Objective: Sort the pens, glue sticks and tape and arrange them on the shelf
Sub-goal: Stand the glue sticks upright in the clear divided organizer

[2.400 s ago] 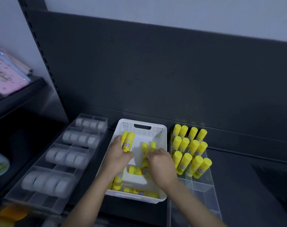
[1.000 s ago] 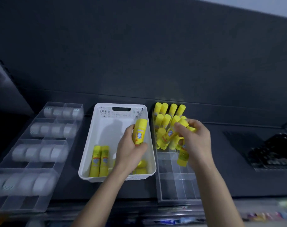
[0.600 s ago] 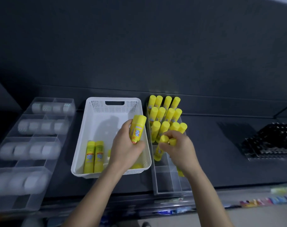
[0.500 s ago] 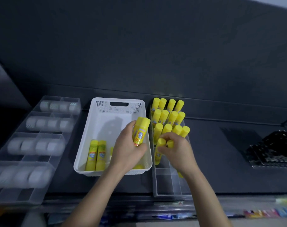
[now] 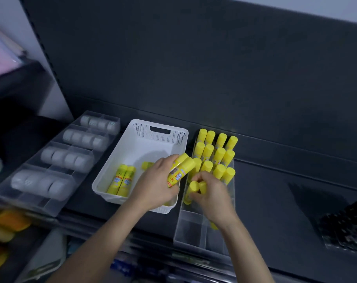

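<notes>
glue sticks (image 5: 180, 170) gripped by the left hand (image 5: 155, 188) are leaning caps-up just left of the organizer (image 5: 192, 231), right hand (image 5: 212, 198) pinching two there.

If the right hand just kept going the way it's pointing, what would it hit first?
Most likely the standing glue sticks in the clear tray: the right hand, gripping two glue sticks of its own, points at their front row, just ahead. Exact depth is unclear.

Left hand (image 5: 153, 186) gripping two glue sticks (image 5: 180, 170), right hand (image 5: 212, 195) curled round two more, forearms converging
</notes>
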